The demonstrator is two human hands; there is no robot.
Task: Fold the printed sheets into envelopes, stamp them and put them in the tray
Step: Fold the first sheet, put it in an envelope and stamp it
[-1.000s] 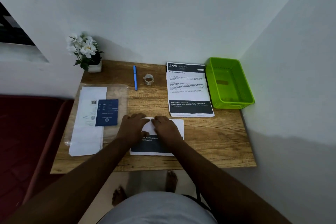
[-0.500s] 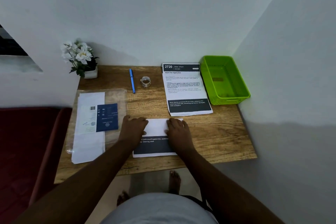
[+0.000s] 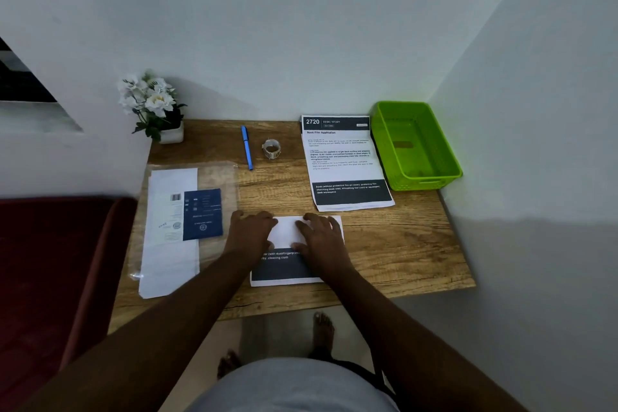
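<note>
A folded printed sheet (image 3: pixel 287 233) lies near the front of the wooden desk (image 3: pixel 401 251), white flap on top, dark band toward me. My left hand (image 3: pixel 250 231) presses flat on its left edge. My right hand (image 3: pixel 321 237) presses flat on its right part, fingers spread. A second printed sheet (image 3: pixel 344 162) lies unfolded behind it. The green tray (image 3: pixel 444 157) stands at the back right corner and looks empty. A small roll of stamps (image 3: pixel 271 148) sits at the back middle.
A blue pen (image 3: pixel 247 148) lies left of the roll. A clear plastic sleeve with white paper and a dark blue booklet (image 3: pixel 202 213) covers the desk's left side. A white flower pot (image 3: pixel 157 110) stands at the back left. Walls close the back and right; a dark red seat (image 3: pixel 50 278) is at left.
My hands have slid apart along the fold, from touching at the middle of the sheet to its left and right parts. The view has also tilted down slightly.
</note>
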